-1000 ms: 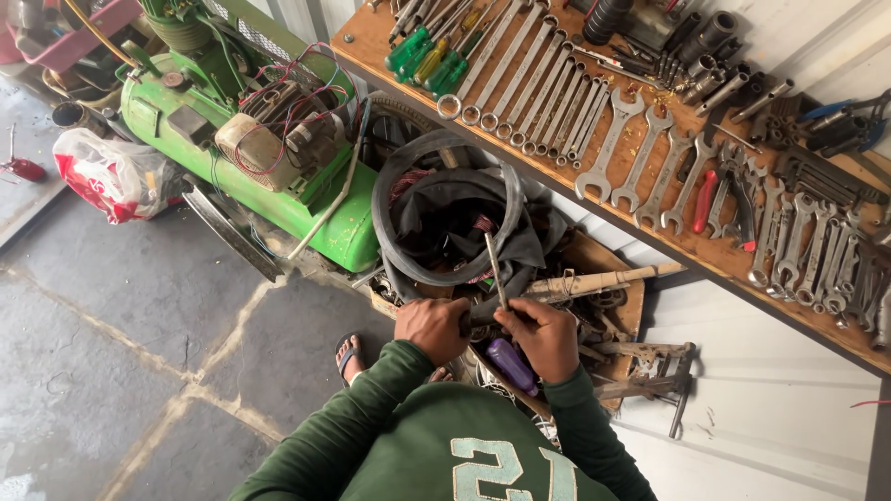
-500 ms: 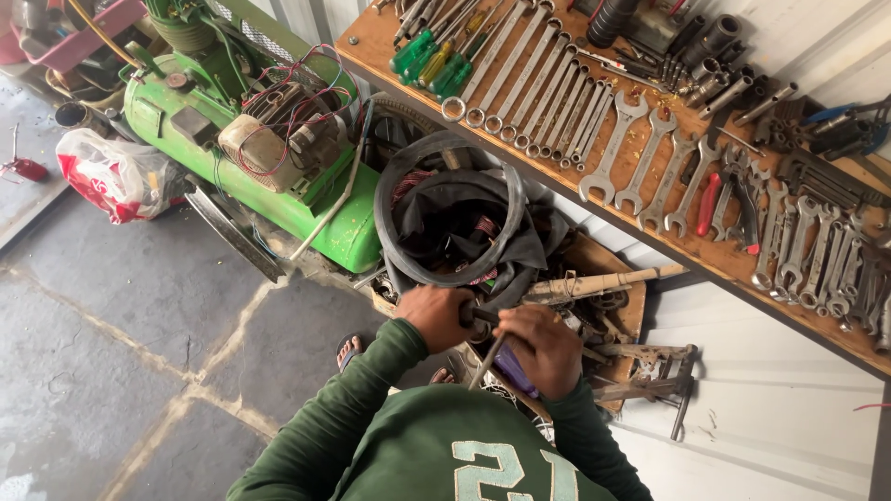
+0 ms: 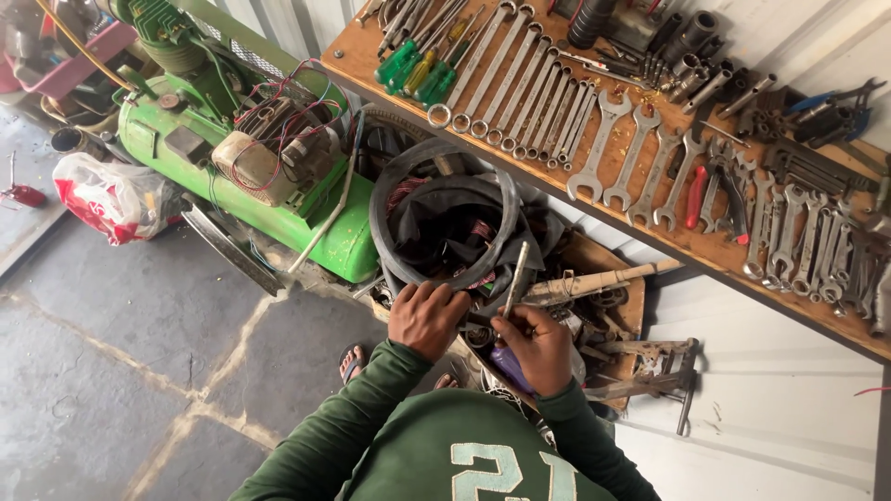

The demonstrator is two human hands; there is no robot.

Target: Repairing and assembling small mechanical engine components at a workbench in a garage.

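My left hand (image 3: 427,318) is closed over a dark part at the near rim of a pile of black rubber tyres and inner tubes (image 3: 450,218). My right hand (image 3: 536,348) grips a thin metal tool (image 3: 515,278) that points up toward the tubes. A purple object (image 3: 509,366) shows just below that hand. Both hands are close together over a wooden crate of scrap parts (image 3: 603,288). My green sleeves fill the bottom of the view.
A wooden board (image 3: 371,65) with several spanners (image 3: 538,102), screwdrivers (image 3: 418,60) and pliers (image 3: 715,186) stands above. A green air compressor (image 3: 251,176) lies left, with a red and white plastic bag (image 3: 111,199) beside it. Stone floor (image 3: 139,371) stretches left.
My hands have stayed together at the tube pile, shifting only slightly. The view has drifted a little, with the board and compressor sliding in the frame.
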